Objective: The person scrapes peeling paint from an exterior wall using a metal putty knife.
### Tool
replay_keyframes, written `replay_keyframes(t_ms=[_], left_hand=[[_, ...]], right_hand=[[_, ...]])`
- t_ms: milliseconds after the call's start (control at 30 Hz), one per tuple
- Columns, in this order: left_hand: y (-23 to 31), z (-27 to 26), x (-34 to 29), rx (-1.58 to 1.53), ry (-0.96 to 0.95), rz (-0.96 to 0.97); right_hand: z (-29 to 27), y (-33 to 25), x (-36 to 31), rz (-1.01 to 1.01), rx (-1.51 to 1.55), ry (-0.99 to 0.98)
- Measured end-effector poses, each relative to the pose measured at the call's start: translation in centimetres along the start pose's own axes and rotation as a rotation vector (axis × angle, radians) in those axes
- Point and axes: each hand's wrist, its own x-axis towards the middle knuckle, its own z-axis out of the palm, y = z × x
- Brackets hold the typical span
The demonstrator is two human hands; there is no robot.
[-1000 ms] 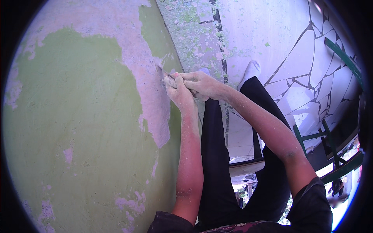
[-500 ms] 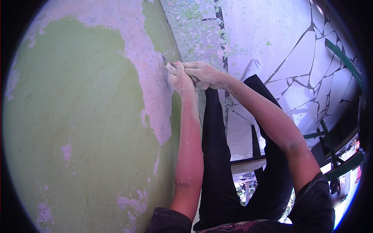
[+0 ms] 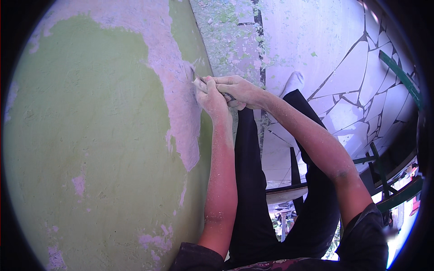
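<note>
A green-painted wall [image 3: 90, 135] fills the left, with a pale bare strip [image 3: 174, 77] where the paint is gone. My left hand [image 3: 211, 97] and my right hand [image 3: 237, 90] are clasped together around a small scraper [image 3: 197, 81], mostly hidden by the fingers. Its blade tip presses on the wall at the edge of the bare strip. Both forearms are dusted with pale powder.
Paint flakes litter the floor [image 3: 230, 40] at the foot of the wall. Cracked-pattern paving [image 3: 357, 90] lies to the right. My dark trousers [image 3: 253, 189] and a white sock [image 3: 293, 83] show below. Green metal bars [image 3: 398, 72] run at the right rim.
Both hands with the scraper have slid up along the wall toward the top of the picture, and the view has shifted slightly with them.
</note>
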Motion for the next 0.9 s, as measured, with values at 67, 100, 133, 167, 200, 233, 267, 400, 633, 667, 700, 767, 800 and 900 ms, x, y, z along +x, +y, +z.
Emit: replay_keyframes(t_ms=[67,100,133,167,200,233,267,400,633,667,700,767,800,900], left_hand=[[-0.4,0.1,1.0,0.004,-0.016,0.013],[-0.6,0.3,2.1,0.007,-0.01,0.028],[-0.9,0.3,2.9,0.011,-0.003,0.043],[-1.0,0.5,2.5,0.011,-0.005,0.037],[-0.6,0.4,1.6,0.063,-0.036,-0.001],[-0.5,0.5,0.9,0.114,-0.068,-0.038],[-0.6,0.5,0.9,0.117,-0.067,-0.032],[-2.0,1.4,3.2,0.098,-0.041,0.063],[-1.7,1.2,1.6,0.065,0.03,0.113],[-1.5,1.5,1.0,0.058,0.023,0.108],[-1.1,1.6,0.6,0.072,-0.002,0.055],[-1.0,2.2,1.4,0.085,-0.031,0.002],[-1.5,1.8,3.7,0.085,-0.009,0.023],[-2.2,1.9,4.0,0.125,0.001,-0.006]], right_hand=[[-0.2,0.3,1.4,-0.004,0.034,0.0],[-0.4,0.1,1.8,-0.008,0.036,-0.005],[-0.7,-0.1,2.1,-0.005,0.056,-0.019],[-1.5,0.2,2.3,0.004,0.076,-0.024],[-1.6,0.2,1.6,0.014,0.084,-0.02],[-1.9,0.1,0.9,0.054,0.078,-0.048],[-1.8,-0.5,0.5,0.08,0.066,-0.085],[-2.1,-0.2,1.6,0.011,0.091,-0.023],[-1.8,0.1,1.7,0.01,0.095,-0.063],[-1.9,0.3,1.1,0.004,0.061,-0.043],[-2.2,0.3,0.6,0.0,0.027,-0.024],[-2.5,0.9,2.5,-0.053,0.013,0.037],[-2.0,1.1,3.7,-0.109,0.012,0.071],[-3.0,0.7,4.1,-0.042,0.027,0.022]])
